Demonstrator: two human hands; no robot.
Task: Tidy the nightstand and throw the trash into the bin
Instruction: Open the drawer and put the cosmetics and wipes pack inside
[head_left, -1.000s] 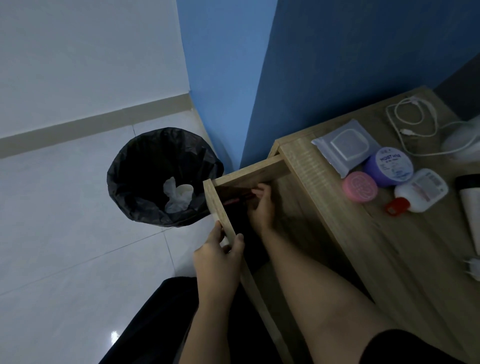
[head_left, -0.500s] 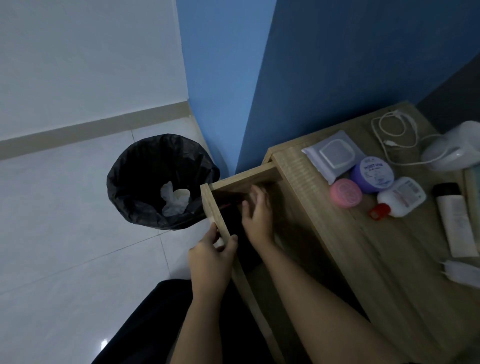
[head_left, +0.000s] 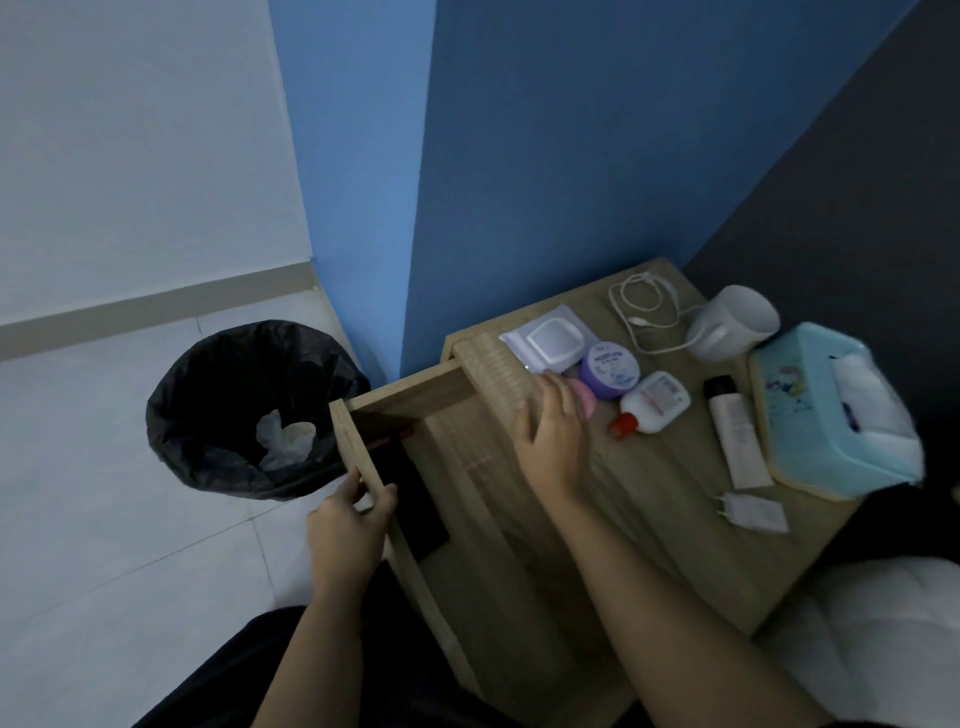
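Note:
The wooden nightstand (head_left: 670, 525) has its drawer (head_left: 363, 452) pulled out toward the left. My left hand (head_left: 348, 525) grips the drawer's front panel. Inside the drawer lie a dark flat item (head_left: 415, 499) and a thin reddish item (head_left: 387, 439). My right hand (head_left: 550, 431) is over the tabletop with its fingers spread, reaching onto a pink round jar (head_left: 586, 400) that it partly hides. Beside it sit a purple jar (head_left: 609, 370), a wet-wipes pack (head_left: 548, 340) and a white bottle with a red cap (head_left: 653, 406). The black-lined bin (head_left: 249, 405) holds crumpled white trash.
Further right on the top are a white cable (head_left: 647, 306), a tipped white mug (head_left: 732, 322), a white tube with a black cap (head_left: 735, 434), a teal tissue box (head_left: 831, 405) and a white charger plug (head_left: 750, 512). Blue walls stand behind; a white pillow (head_left: 883, 634) lies at lower right.
My right hand has come out of the drawer and moved right, up onto the tabletop at the pink jar. My left hand stays on the drawer front. The view has swung right.

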